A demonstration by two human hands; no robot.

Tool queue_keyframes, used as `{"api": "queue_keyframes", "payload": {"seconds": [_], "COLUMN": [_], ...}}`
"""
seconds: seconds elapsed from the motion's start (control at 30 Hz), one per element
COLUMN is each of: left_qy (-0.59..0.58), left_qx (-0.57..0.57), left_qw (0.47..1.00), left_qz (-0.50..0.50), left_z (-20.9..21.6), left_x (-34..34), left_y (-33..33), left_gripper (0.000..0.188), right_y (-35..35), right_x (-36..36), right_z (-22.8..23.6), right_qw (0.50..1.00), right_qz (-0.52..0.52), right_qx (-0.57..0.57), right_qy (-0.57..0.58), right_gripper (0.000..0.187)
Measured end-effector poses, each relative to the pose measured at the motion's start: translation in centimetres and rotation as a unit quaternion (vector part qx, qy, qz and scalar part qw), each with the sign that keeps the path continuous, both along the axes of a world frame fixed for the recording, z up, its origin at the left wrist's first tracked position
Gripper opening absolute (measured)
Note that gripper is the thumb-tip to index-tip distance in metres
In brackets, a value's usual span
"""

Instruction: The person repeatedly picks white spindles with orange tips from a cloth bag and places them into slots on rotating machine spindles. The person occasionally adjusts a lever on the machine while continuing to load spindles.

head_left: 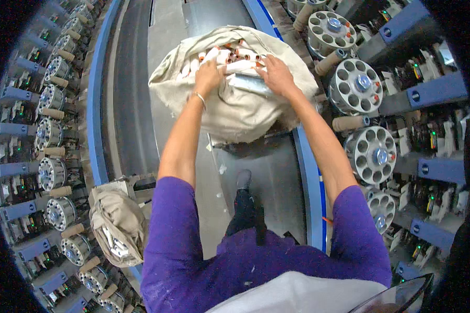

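Clearly both hands are down at the mouth of a big cream cloth sack (pixel 235 117), side by side with a gap between them. The white yarn tubes (pixel 242 66) lie heaped in that mouth, just beyond and between the fingers. The left hand (pixel 209 77) bends half-curled over the heap's left side; the right hand (pixel 278 77) reaches in from the right, fingers partly spread beside a tube end. From where I stand, I cannot tell whether either has closed on a tube. Below the fingertips, a shiny grey piece (pixel 250 83) shows against the cloth. My worry is the soft, slumping rim: a forearm pressing it down could let loose tubes roll out toward the wearer's foot (pixel 244 179), and careless raking might tangle the yarn.
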State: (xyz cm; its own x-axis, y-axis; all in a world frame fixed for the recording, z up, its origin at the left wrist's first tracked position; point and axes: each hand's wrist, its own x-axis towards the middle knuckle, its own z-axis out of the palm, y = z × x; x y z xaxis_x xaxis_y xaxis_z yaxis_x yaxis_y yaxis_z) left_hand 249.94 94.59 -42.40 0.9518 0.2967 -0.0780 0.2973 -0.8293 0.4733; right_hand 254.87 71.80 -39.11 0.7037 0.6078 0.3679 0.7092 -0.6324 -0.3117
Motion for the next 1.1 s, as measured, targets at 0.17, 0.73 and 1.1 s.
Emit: {"api": "queue_keyframes", "payload": {"seconds": [0.17,0.73,1.1], "left_qy": [-0.141,-0.074,-0.205], "left_qx": [0.25,0.251,0.128], "left_qw": [0.956,0.963,0.969], "left_qz": [-0.053,-0.063,-0.043], "left_z": [-6.7,-4.0,-3.0], "left_x": [-2.6,-16.4,-31.9], "left_y": [-0.9,-7.7,-17.6], "left_gripper": [0.052,0.033,0.026], "right_y": [1.5,-3.0,-12.8], "right_x": [2.4,-7.8,-20.1], "right_z": [-5.0,-4.0,-3.6], "right_qw": [0.952,0.914,0.924], "right_qz": [-0.003,0.104,0.158], "right_qx": [-0.251,-0.358,-0.315], "right_qy": [0.177,0.162,0.146], "right_gripper": [0.058,0.068,0.07]}}
